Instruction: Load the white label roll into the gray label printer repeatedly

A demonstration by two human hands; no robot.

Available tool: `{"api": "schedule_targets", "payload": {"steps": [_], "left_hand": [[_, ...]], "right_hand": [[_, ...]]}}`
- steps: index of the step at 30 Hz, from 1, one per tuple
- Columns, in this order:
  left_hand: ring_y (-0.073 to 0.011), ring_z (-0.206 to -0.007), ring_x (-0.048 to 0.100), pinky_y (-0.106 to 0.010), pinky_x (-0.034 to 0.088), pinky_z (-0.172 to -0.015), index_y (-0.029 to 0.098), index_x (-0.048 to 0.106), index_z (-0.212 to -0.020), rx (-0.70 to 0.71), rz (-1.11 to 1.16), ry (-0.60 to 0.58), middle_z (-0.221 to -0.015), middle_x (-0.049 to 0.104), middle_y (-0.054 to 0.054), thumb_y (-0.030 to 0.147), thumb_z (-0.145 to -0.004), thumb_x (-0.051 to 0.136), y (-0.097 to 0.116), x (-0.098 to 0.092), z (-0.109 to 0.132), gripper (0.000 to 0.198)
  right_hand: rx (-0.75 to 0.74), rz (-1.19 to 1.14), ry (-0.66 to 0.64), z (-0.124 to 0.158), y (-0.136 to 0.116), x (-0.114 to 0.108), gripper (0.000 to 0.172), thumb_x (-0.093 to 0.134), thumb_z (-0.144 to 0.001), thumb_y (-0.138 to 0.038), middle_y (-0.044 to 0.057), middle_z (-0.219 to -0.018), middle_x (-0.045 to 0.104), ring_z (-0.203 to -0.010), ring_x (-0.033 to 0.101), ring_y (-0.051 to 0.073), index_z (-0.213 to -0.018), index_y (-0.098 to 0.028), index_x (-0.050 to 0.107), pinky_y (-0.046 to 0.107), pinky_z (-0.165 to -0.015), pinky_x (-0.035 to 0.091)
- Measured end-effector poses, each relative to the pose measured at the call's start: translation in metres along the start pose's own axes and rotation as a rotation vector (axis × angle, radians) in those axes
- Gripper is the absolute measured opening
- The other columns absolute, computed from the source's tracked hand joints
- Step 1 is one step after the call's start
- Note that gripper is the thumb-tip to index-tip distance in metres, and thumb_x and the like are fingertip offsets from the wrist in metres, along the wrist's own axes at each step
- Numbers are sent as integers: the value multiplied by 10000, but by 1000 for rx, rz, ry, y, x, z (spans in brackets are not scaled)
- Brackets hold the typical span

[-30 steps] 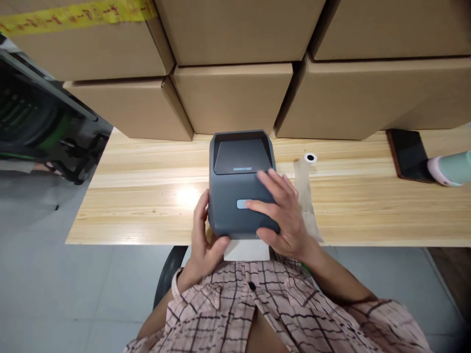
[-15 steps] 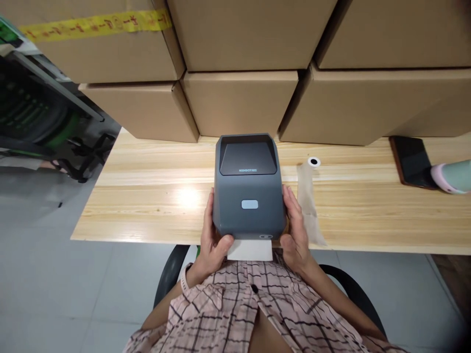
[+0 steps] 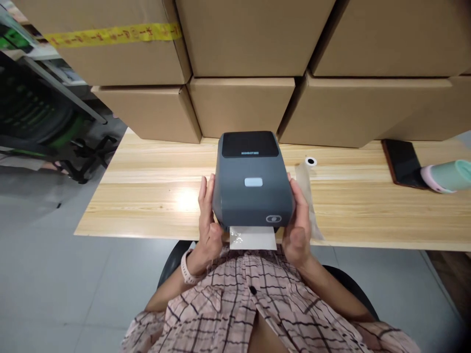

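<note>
A dark grey label printer [image 3: 253, 196] is held between my two hands at the front edge of the table. Its front is tipped up towards me. My left hand [image 3: 210, 225] presses along its left side, the fingertips partly out of sight behind it. On the right side, my right hand [image 3: 297, 228] grips it in the same way. A white label strip [image 3: 253, 239] sticks out of the printer's front slot, over the table edge. Just right of my right hand lies a translucent backing strip [image 3: 308, 196], with a small white roll [image 3: 311, 162] at its far end.
Stacked cardboard boxes [image 3: 243, 105] line the back of the wooden table [image 3: 147, 196]. At the right lie a dark phone [image 3: 403, 164] and a green bottle [image 3: 445, 176] with a pink end. An office chair [image 3: 40, 108] stands on the left beyond the table.
The printer has tilted, its front edge now higher and more of its front face showing. Both hands have moved with it and keep their hold. The view has shifted slightly.
</note>
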State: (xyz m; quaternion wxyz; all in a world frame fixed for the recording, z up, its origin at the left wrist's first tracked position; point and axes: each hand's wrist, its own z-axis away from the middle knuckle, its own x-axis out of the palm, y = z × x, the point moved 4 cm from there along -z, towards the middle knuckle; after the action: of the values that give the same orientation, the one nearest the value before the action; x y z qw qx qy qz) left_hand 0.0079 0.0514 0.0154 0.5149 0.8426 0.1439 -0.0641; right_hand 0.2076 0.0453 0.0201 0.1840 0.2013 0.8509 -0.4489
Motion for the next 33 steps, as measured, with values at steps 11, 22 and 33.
{"api": "schedule_targets", "payload": {"steps": [11,22,33], "left_hand": [[-335,-1609,187,-541,186,-1302,327,320,-1600,-36,176,-200,-1726,256,-71,605,-885,683,-39,-8,-115,849],[-346,-1595,225,-496,287,-1273,212,-46,-1660,-395,345,-403,-1758,46,-121,239,-715,693,-63,14,-91,1200],[-262,-891,639,-403,499,-822,191,427,-1542,-432,-242,-295,-1108,680,-102,233,-753,568,-44,1,-92,802]], "right_hand": [[-212,262,171,-151,2,-23,758,187,-1033,-667,47,-1741,101,-1615,154,304,-1627,-367,-176,564,-1289,254],[-175,219,223,-241,46,-10,695,261,-1057,-585,136,-1682,274,-1581,255,299,-1640,-267,57,596,-1260,227],[-396,395,-599,-147,16,22,608,544,-994,-437,107,-1333,705,-1164,678,283,-1560,-257,414,468,-992,522]]}}
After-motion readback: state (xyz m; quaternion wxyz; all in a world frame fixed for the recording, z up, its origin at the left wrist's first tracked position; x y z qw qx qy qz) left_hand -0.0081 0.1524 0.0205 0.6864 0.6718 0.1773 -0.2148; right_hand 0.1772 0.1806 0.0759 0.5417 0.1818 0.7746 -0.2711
